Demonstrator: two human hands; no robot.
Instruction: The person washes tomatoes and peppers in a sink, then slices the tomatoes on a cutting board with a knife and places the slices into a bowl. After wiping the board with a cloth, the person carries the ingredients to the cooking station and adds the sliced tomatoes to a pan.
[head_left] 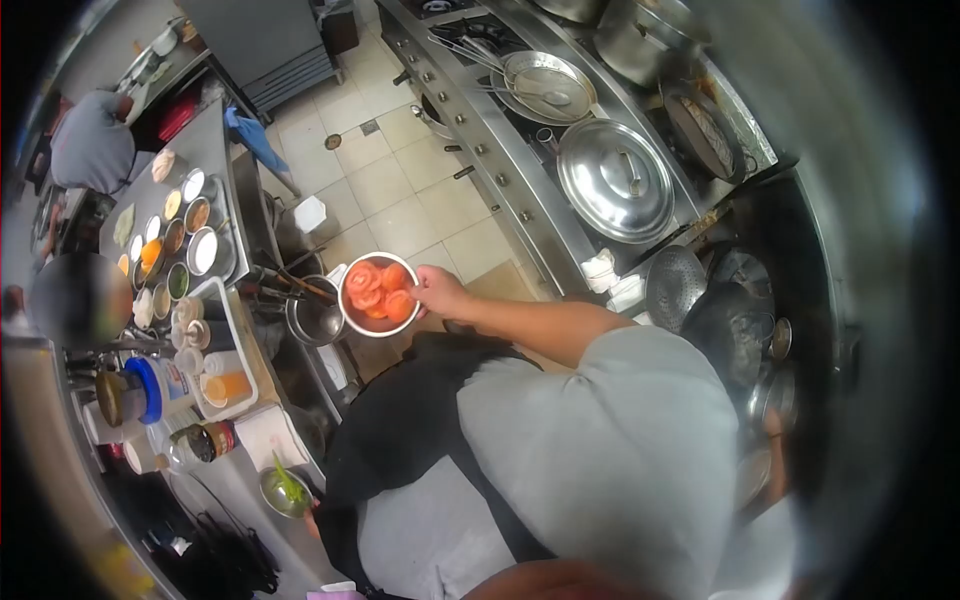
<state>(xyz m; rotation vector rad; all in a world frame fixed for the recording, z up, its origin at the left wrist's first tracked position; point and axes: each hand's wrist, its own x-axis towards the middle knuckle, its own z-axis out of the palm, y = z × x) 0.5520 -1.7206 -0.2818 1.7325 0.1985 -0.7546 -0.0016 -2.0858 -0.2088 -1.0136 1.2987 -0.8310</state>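
Note:
In my right hand (440, 293) is the rim of a round metal bowl (381, 326), held out in front of me over the floor. Sliced tomatoes (372, 288) fill it. Low on the left, beside my apron (390, 430), part of my left hand (314, 521) shows at the edge of a small metal bowl (271, 500). Its fingers look closed on that rim, though most of the hand is hidden behind my body. Green chillies or similar long green vegetables (288, 486) lie in this small bowl.
On the left, a steel counter (215, 135) carries several small ingredient bowls and a white tray (250, 385) of bottles. To the right runs a stove (490, 165) with a large lid (615, 180) and pans. A person (92, 143) stands at the far left. Pots (315, 322) sit below the counter.

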